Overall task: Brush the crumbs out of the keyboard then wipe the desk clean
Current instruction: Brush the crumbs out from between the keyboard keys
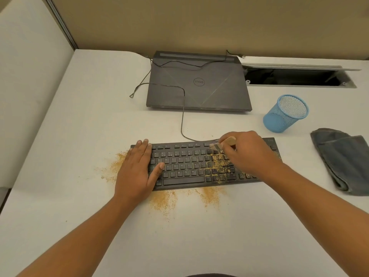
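A black keyboard (185,164) lies across the middle of the white desk (199,236). Tan crumbs (220,163) cover its right-hand keys, and more crumbs lie on the desk to its left and along its front edge. My left hand (137,170) rests flat on the keyboard's left end, fingers apart. My right hand (249,152) grips a small wooden-handled brush (229,141), whose bristles touch the upper keys right of centre. A folded grey cloth (343,160) lies on the desk at the right.
A closed dark laptop (197,82) sits behind the keyboard, with the keyboard's cable (182,116) running over its lid. A blue mesh cup (285,113) stands at the back right. An open cable slot (295,76) is cut in the desk's rear. A partition wall rises at the left.
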Available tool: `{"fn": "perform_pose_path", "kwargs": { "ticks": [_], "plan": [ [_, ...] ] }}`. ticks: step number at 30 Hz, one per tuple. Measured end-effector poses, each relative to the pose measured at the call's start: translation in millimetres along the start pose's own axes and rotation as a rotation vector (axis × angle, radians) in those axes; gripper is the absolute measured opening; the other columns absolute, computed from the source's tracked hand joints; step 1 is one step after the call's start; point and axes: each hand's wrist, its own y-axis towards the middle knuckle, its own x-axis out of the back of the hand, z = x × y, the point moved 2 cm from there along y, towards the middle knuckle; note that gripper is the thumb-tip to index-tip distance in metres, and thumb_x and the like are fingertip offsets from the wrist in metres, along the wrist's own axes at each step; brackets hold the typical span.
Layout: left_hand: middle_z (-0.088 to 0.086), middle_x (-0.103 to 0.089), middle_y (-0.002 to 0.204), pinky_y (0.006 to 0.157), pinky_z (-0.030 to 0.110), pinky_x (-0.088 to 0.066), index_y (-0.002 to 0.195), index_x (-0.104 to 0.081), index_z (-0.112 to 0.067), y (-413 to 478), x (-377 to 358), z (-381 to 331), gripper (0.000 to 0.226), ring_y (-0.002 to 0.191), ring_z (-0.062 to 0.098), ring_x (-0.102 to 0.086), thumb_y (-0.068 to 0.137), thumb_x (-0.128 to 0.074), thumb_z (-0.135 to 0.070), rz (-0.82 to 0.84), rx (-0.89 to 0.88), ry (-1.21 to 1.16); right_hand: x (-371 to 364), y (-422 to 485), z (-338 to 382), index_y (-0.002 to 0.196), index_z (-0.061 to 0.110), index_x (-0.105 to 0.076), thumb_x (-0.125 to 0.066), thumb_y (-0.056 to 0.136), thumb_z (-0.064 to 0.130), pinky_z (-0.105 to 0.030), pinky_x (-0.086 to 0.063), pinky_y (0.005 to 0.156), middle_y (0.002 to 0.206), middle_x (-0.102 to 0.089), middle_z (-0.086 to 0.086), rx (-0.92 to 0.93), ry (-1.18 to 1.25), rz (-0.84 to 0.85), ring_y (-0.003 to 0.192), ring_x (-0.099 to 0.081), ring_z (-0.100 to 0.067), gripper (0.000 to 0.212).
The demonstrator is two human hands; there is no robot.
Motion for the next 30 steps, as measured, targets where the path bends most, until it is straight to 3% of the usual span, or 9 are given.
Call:
{"fn": "perform_pose_path", "kwargs": {
  "ticks": [11,13,15,18,21,23,25,26,30],
  "plan": [
    [0.002,-0.024,0.161,0.121,0.027,-0.002,0.153,-0.03,-0.012,1,-1,1,0.086,0.149,0.012,-0.011,0.094,-0.009,-0.071,-0.024,0.002,0.009,4,9,4,0.085,0.013,-0.073,-0.044,0.097,0.022,-0.024,-0.042,0.059,0.079,-0.069,0.002,0.012,-0.051,0.048,0.071,-0.06,-0.011,0.033],
    [0.002,-0.025,0.16,0.121,0.027,-0.003,0.152,-0.031,-0.012,0,-1,0,0.086,0.149,0.012,-0.012,0.094,-0.01,-0.071,-0.029,0.001,0.009,7,9,13,0.08,0.01,-0.071,-0.046,0.097,0.017,-0.013,-0.035,0.05,0.07,-0.062,0.013,0.036,0.053,0.042,0.062,-0.059,-0.001,0.032],
    [0.002,-0.026,0.16,0.121,0.03,-0.006,0.152,-0.032,-0.012,0,-1,0,0.085,0.149,0.013,-0.013,0.094,-0.011,-0.071,-0.035,-0.001,0.004,3,7,27,0.088,0.013,-0.071,-0.039,0.102,0.018,-0.011,-0.034,0.047,0.063,-0.054,0.016,0.096,0.08,0.107,0.053,-0.054,0.001,0.034],
    [0.002,-0.026,0.16,0.121,0.03,-0.006,0.152,-0.031,-0.012,-1,0,0,0.085,0.149,0.011,-0.012,0.094,-0.011,-0.071,-0.037,-0.001,0.012,-2,8,31,0.091,0.012,-0.074,-0.041,0.1,0.022,-0.025,-0.044,0.057,0.074,-0.067,0.002,0.127,-0.04,0.182,0.061,-0.055,-0.008,0.036],
    [0.001,-0.025,0.16,0.121,0.028,-0.003,0.153,-0.03,-0.012,-1,0,0,0.086,0.148,0.009,-0.01,0.094,-0.01,-0.071,-0.037,0.0,0.017,-1,11,33,0.078,0.011,-0.074,-0.047,0.097,0.015,-0.012,-0.037,0.049,0.075,-0.068,0.011,0.079,0.13,0.144,0.057,-0.058,-0.002,0.033],
    [0.001,-0.024,0.161,0.121,0.028,-0.003,0.153,-0.03,-0.012,-1,1,-1,0.087,0.149,0.011,-0.011,0.094,-0.009,-0.072,-0.034,-0.001,0.02,-7,9,39,0.073,0.017,-0.072,-0.048,0.098,0.015,-0.018,-0.045,0.049,0.078,-0.068,0.009,0.068,0.179,0.162,0.058,-0.062,-0.006,0.035],
    [0.002,-0.024,0.161,0.121,0.029,-0.003,0.153,-0.029,-0.012,-1,1,-1,0.088,0.149,0.013,-0.012,0.093,-0.008,-0.072,-0.032,-0.004,0.023,-15,7,40,0.063,0.02,-0.07,-0.051,0.095,0.016,-0.039,-0.055,0.06,0.084,-0.07,0.007,0.052,0.152,0.207,0.068,-0.067,-0.023,0.038],
    [0.002,-0.024,0.161,0.121,0.029,-0.003,0.153,-0.029,-0.012,-1,1,-1,0.088,0.149,0.013,-0.012,0.093,-0.008,-0.073,-0.031,-0.003,0.023,-15,6,40,0.062,0.016,-0.071,-0.052,0.093,0.014,-0.041,-0.056,0.062,0.084,-0.07,0.007,0.042,0.139,0.214,0.07,-0.067,-0.027,0.037],
    [0.001,-0.023,0.161,0.122,0.032,-0.005,0.154,-0.028,-0.013,-1,1,-1,0.089,0.15,0.013,-0.011,0.093,-0.007,-0.073,-0.025,0.0,0.026,-14,7,41,0.074,0.007,-0.073,-0.05,0.095,0.014,-0.026,-0.044,0.049,0.082,-0.066,0.011,0.031,0.153,0.166,0.059,-0.059,-0.015,0.033]
  ]
}}
